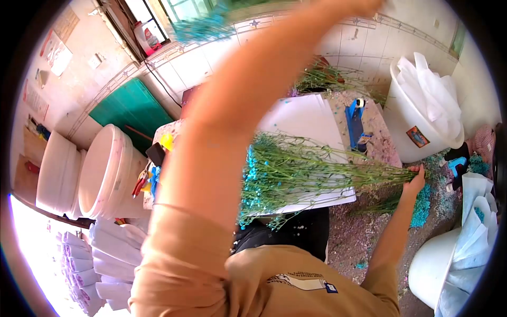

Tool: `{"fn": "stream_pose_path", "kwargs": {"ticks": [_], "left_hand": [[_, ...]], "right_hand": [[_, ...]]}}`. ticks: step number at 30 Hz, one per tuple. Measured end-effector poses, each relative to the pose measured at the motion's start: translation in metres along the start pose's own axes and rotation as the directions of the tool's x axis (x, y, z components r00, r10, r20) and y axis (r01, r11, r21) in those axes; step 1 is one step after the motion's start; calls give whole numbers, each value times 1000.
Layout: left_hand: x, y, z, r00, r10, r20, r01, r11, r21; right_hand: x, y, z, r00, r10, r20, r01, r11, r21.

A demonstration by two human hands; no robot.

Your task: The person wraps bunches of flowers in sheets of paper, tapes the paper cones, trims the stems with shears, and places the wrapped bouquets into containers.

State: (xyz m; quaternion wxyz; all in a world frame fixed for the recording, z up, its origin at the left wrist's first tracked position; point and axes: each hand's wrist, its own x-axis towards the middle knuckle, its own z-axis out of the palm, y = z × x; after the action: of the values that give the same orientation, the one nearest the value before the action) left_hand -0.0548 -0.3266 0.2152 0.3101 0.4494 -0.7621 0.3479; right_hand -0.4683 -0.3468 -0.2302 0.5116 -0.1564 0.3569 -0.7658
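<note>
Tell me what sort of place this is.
Likely a flower-bunching workshop: blue-flowered stems over a table, stacked white tubs, and white sheets in another tub.

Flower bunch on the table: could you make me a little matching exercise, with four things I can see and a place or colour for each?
Things:
1. Right hand
2. Green board
3. Flower heads of the bunch
4. White paper

Places and colours:
A. Beneath the stems
B. Near the tiled wall, on the left of the picture
C. Closed around the gathered stem ends
D. Bright blue

Right pairs: 1-C, 2-B, 3-D, 4-A.
</note>
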Motion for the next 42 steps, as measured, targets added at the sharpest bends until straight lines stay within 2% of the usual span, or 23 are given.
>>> {"fn": "stream_pose_path", "kwargs": {"ticks": [1,2,3,4,5,6,8,9,10,11,12,13,14,16,18,20,27,32,34,35,37,40,42], "left_hand": [[-2,40,49,988,-25,154,33,998,-51],[-25,85,92,976,74,206,-36,982,-184],[-48,137,122,891,142,431,-26,964,-264],[-86,184,128,916,213,340,-129,959,-253],[-105,218,123,797,307,520,-140,932,-335],[-127,243,139,720,403,566,-81,857,-508],[-164,290,176,666,350,659,191,773,-604],[-171,306,181,729,229,645,329,710,-623],[-174,314,184,760,120,639,450,611,-651],[-170,321,190,747,86,659,463,644,-609],[-167,324,190,746,70,662,462,661,-591],[-157,317,177,734,110,670,421,700,-576],[-153,315,178,697,147,702,413,718,-560],[-147,307,161,753,140,643,384,701,-601],[-138,307,146,739,173,651,349,728,-590],[-138,304,143,713,127,689,365,772,-520],[-135,295,134,764,174,621,359,685,-634],[-133,293,132,764,158,625,367,690,-624],[-134,295,132,764,155,627,349,718,-602],[-135,297,133,762,142,632,328,756,-566],[-137,300,135,762,127,635,308,791,-528],[-141,301,144,756,115,644,292,821,-490],[-148,300,153,799,161,579,241,797,-554]], "right_hand": [[-9,-2,9,1000,-30,-5,30,999,-21],[-4,-2,9,999,-33,-3,33,999,-13],[-1,-1,7,998,-68,15,68,998,-6],[2,-1,2,994,-103,28,103,995,-1],[0,-6,3,994,-107,17,107,994,-4],[-11,-15,18,994,-112,-3,112,994,-1],[-38,-29,49,987,-153,-45,146,981,-131],[-49,-38,58,977,-200,-78,174,950,-261],[-56,-45,63,973,-221,-73,184,922,-341],[-73,-55,75,974,-212,-83,170,919,-357],[-73,-60,68,985,-174,6,172,968,-184],[-81,-68,69,961,-252,117,273,934,-232],[-89,-76,74,958,-244,150,263,957,-122],[-93,-85,69,909,-277,312,279,960,41],[-97,-96,60,828,-348,439,366,929,46],[-97,-97,60,842,-381,382,394,918,47],[-111,-113,54,879,-359,314,391,920,-42],[-133,-130,56,850,-522,77,523,815,-250],[-134,-129,56,589,-800,116,747,483,-457],[-140,-132,58,586,-802,115,748,481,-456],[-155,-140,61,232,-891,390,800,-53,-598],[-177,-149,67,212,-814,541,826,-147,-544],[-184,-153,70,251,-761,598,849,-124,-514]]}}
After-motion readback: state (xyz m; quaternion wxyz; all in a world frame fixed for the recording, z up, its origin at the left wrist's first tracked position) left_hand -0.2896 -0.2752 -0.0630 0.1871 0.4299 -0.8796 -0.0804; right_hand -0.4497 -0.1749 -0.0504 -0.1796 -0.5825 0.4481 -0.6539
